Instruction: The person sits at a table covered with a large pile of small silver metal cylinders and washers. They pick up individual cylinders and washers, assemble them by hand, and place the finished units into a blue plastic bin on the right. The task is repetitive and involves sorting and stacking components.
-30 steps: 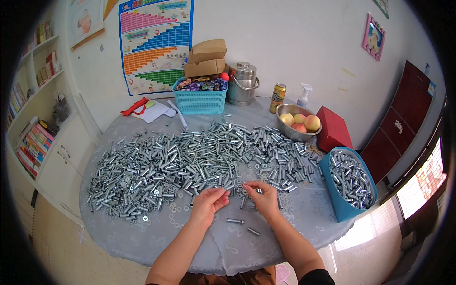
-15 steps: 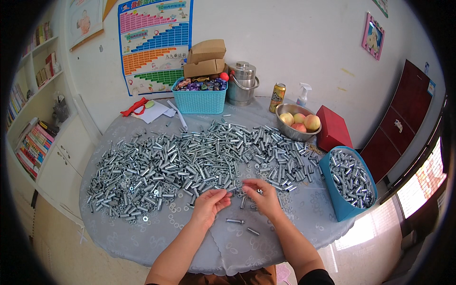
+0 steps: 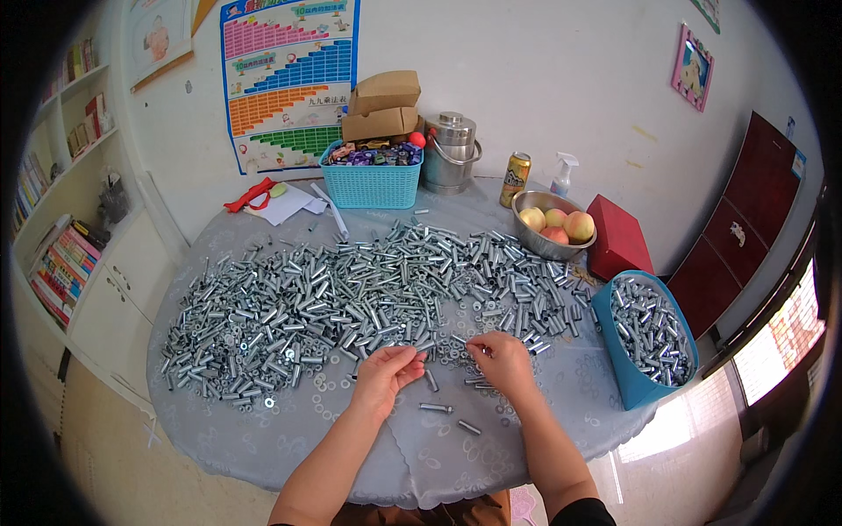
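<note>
My left hand (image 3: 384,379) is closed, its thumb and fingertips pinching a small silver bolt (image 3: 425,345) above the near edge of the metal heap. To its right, my right hand (image 3: 504,364) has its fingertips pinched together over the washers (image 3: 453,352); what they hold, if anything, is too small to make out. A large heap of silver bolts and sleeves (image 3: 333,294) spreads beyond both hands. On the cloth between my forearms lie a bolt with a sleeve on it (image 3: 436,408) and a short metal cylinder (image 3: 469,427). Another small cylinder (image 3: 431,380) lies between the hands.
At the right edge, a blue bin (image 3: 627,355) holds many metal pieces. Behind the heap stand a steel bowl of fruit (image 3: 548,245), red box (image 3: 618,237), can (image 3: 515,180), spray bottle (image 3: 563,174), metal pot (image 3: 450,153) and turquoise basket (image 3: 371,187). Papers (image 3: 282,207) lie back left.
My right hand has moved right, away from my left hand, toward the washers and loose pieces. The left hand stays nearly in place with the bolt. A small cylinder now shows between the hands.
</note>
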Motion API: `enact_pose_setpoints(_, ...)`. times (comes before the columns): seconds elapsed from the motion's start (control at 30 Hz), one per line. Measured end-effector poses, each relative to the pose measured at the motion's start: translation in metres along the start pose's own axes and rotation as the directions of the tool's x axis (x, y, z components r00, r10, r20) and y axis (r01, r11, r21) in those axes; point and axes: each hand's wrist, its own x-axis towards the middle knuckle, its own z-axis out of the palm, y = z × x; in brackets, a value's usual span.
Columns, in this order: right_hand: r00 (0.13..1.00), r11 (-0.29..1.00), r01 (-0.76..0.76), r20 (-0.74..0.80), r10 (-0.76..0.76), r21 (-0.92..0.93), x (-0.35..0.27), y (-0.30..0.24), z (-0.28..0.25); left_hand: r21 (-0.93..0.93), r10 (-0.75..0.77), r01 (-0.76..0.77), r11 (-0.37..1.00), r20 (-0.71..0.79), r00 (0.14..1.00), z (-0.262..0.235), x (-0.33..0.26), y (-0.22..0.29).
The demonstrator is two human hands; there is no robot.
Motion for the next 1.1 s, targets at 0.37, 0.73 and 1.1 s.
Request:
enact_pose_setpoints(0.37, 0.980, 0.970, -0.198, 0.045, 0.193, 0.138, -0.001, -0.010, 0.002, 0.016, -0.030, 0.030, 0.999, -0.002, 1.000, 0.001, 0.000, -0.001)
enact_pose_setpoints(0.73, 0.977, 0.597, -0.215, 0.181, 0.117, 0.773, -0.003, -0.014, 0.010, 0.017, -0.067, 0.067, 0.998, 0.020, 0.998, 0.004, -0.002, -0.002)
enact_pose_setpoints(1.1, 0.982, 0.914, -0.099, 0.186, 0.027, 0.394, -0.003, -0.019, -0.001, 0.218, 0.009, -0.017, 0.976, 0.034, 0.999, 0.010, -0.006, -0.003)
